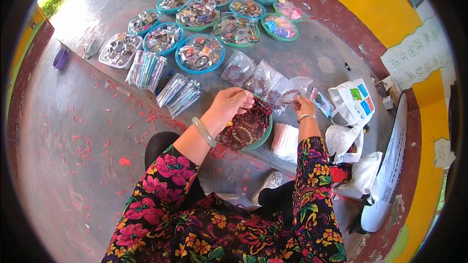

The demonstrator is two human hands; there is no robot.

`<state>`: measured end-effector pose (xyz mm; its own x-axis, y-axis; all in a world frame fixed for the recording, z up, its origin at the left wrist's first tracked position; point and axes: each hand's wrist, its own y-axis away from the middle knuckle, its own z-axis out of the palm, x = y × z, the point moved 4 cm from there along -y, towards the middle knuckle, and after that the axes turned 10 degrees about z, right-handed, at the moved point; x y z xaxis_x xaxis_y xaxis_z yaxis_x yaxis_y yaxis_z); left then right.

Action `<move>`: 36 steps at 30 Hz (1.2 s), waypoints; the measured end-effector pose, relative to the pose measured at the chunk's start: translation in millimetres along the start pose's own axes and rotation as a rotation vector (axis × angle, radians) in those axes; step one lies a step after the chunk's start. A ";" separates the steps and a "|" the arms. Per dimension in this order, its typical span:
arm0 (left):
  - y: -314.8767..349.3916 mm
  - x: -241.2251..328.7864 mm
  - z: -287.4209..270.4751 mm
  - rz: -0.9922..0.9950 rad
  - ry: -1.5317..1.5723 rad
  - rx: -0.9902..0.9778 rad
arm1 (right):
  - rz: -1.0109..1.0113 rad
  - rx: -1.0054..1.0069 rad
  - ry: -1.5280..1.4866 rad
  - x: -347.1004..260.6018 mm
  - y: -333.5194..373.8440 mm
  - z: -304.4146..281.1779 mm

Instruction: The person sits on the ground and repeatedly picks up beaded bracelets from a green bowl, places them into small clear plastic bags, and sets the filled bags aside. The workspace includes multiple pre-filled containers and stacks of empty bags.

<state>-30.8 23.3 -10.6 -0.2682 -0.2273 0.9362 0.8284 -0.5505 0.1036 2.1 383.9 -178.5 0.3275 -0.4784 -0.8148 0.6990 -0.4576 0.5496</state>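
Observation:
A green basin (263,139) full of dark red bead strings (253,119) and a pale beaded string (242,135) sits on the floor in front of me. My left hand (235,103), a pale bangle on its wrist, is closed over the basin's left side. Dark red beads lie right against its fingertips; what it grips, if anything, is hidden. To the right of the basin, my right hand (305,107) pinches the edge of a clear plastic bag (291,93) with beads in it. More clear bags of beads (259,80) lie just beyond, between the hands.
Several basins (201,72) of small packaged goods fill the far floor. Bundled pens (179,93) lie left of my hands. A stack of pale pink packets (285,141) is by my right wrist, with white plastic bags (352,101) farther right. A purple bowl (60,59) stands far left.

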 end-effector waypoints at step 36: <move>2.9 -2.1 -0.3 0.003 -0.116 -0.016 | 0.037 0.644 1.515 113.6 100.3 -56.9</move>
<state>-27.9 21.9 -12.4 -0.2065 -0.1349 0.9691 0.8209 -0.5628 0.0966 145.7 326.3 -226.5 0.8927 0.4504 -0.0152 0.4408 -0.8656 0.2377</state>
